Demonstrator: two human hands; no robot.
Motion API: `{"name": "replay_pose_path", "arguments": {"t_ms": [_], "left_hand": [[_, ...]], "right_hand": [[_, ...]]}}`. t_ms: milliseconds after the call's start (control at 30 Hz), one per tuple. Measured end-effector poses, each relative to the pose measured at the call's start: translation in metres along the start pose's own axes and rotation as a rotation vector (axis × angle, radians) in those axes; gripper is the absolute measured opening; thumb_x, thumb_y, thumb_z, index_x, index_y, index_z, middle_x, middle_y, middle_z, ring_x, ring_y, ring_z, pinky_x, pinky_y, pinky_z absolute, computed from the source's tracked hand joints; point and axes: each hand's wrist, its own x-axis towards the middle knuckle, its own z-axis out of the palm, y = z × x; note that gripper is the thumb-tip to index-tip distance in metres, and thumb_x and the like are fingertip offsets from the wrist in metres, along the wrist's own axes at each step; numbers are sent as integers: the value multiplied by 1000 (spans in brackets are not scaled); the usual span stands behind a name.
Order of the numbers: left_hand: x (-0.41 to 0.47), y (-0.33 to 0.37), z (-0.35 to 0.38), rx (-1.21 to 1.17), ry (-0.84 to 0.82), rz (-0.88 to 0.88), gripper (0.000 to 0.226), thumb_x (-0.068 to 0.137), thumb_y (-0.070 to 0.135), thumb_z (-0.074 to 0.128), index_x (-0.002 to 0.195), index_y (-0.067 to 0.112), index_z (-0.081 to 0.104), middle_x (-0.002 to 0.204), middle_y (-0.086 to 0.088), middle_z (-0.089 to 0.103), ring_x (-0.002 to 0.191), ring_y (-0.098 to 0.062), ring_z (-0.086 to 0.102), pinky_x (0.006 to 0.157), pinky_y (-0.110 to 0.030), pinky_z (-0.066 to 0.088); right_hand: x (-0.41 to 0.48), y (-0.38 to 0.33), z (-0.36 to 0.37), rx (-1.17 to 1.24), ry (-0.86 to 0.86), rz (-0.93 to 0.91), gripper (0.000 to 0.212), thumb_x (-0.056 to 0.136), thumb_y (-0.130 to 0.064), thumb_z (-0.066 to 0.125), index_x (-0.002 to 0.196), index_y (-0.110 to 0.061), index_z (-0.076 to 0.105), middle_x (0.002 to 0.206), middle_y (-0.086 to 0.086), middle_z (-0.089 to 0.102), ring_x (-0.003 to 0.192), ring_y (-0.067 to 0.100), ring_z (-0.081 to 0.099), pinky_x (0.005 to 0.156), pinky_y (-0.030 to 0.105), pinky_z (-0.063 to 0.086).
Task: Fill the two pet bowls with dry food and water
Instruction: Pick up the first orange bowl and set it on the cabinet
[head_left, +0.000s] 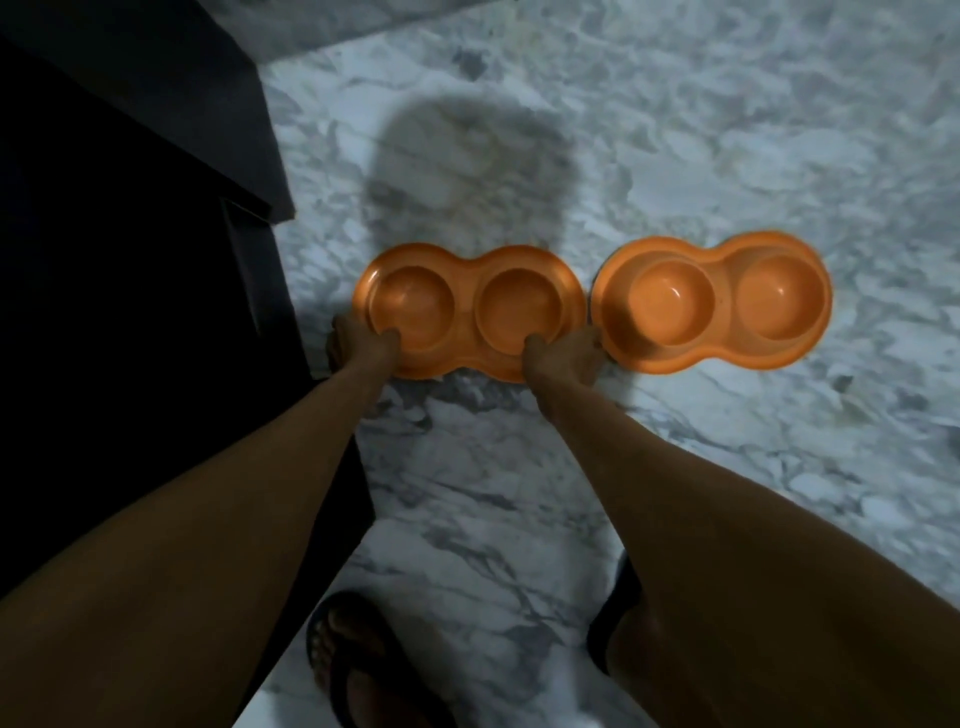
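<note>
Left hand (358, 343), right hand (563, 351) gripping left orange bowl (465, 306), marble floor (727, 130), dark furniture (130, 208)

The fingers of my left hand (358, 345) and right hand (563, 353) slip out of sight under the orange double bowl's (466, 312) near rim. My right arm covers most of one sandal (615, 613). The other sandal (358, 660) runs off the bottom edge.

Readable text, labels, brands, numbers: none. I can make out no mark on the left bowl (467, 312) or the right bowl (724, 312); the picture is dim.
</note>
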Motion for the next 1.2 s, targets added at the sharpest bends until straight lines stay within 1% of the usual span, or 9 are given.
{"name": "replay_pose_path", "arguments": {"t_ms": [100, 200, 300, 467, 567, 700, 833, 1067, 1200], "left_hand": [[-15, 5, -9, -25, 11, -4, 52, 86, 21, 65, 132, 0, 51, 135, -21, 54, 124, -37, 53, 95, -35, 45], [-47, 16, -28, -128, -8, -46, 51, 86, 19, 64, 132, 1, 50, 135, -21, 52, 120, -37, 54, 87, -33, 46], [-93, 30, -64, -196, -43, -34, 50, 82, 19, 66, 128, 3, 53, 128, -22, 56, 117, -39, 56, 93, -37, 50], [-197, 73, -153, -261, -78, 49, 43, 85, 16, 67, 125, 3, 56, 113, -15, 62, 106, -35, 61, 76, -32, 43], [-266, 98, -219, -340, -85, 106, 45, 83, 19, 68, 125, 6, 58, 114, -13, 64, 105, -33, 62, 79, -33, 45], [-350, 118, -313, -377, -80, 210, 49, 75, 27, 70, 120, 8, 63, 113, -14, 66, 103, -32, 63, 80, -32, 46], [-418, 115, -394, -413, -83, 276, 68, 56, 47, 60, 115, 13, 64, 112, -15, 64, 101, -35, 63, 92, -44, 53], [-510, 76, -501, -578, -35, 376, 39, 61, 40, 68, 91, 14, 65, 92, -9, 69, 87, -30, 66, 81, -42, 56], [-544, 40, -554, -668, 24, 370, 25, 75, 26, 75, 97, 17, 67, 98, -7, 71, 91, -26, 66, 81, -33, 51]], "right_hand": [[-12, -7, -12, 5, -13, 3, 75, 90, -25, 63, 149, -3, 21, 151, 23, 32, 135, 39, 40, 107, 44, 37], [-38, -18, -45, -14, 15, -5, 72, 90, -26, 64, 146, -3, 26, 148, 21, 37, 130, 39, 46, 104, 43, 38], [-75, -30, -95, -7, 33, -19, 70, 88, -27, 65, 142, -1, 30, 143, 22, 42, 127, 40, 48, 103, 44, 39], [-168, -61, -199, 104, 88, -2, 65, 79, -38, 75, 124, -6, 39, 122, 20, 56, 108, 44, 58, 91, 50, 51], [-237, -82, -264, 166, 114, -11, 69, 77, -41, 77, 123, -7, 39, 120, 19, 58, 109, 43, 58, 91, 49, 50], [-338, -103, -336, 250, 158, -54, 75, 67, -48, 75, 123, -12, 42, 114, 16, 61, 98, 42, 64, 87, 54, 54], [-435, -113, -392, 294, 214, -92, 65, 68, -47, 71, 118, -13, 47, 111, 14, 61, 95, 40, 65, 86, 52, 54], [-564, -104, -437, 325, 191, -182, 64, 75, -44, 69, 126, -12, 48, 109, 11, 59, 100, 38, 61, 88, 54, 53], [-621, -94, -438, 317, 156, -282, 69, 70, -49, 68, 126, -12, 49, 115, 13, 61, 101, 39, 62, 88, 54, 54]]}}
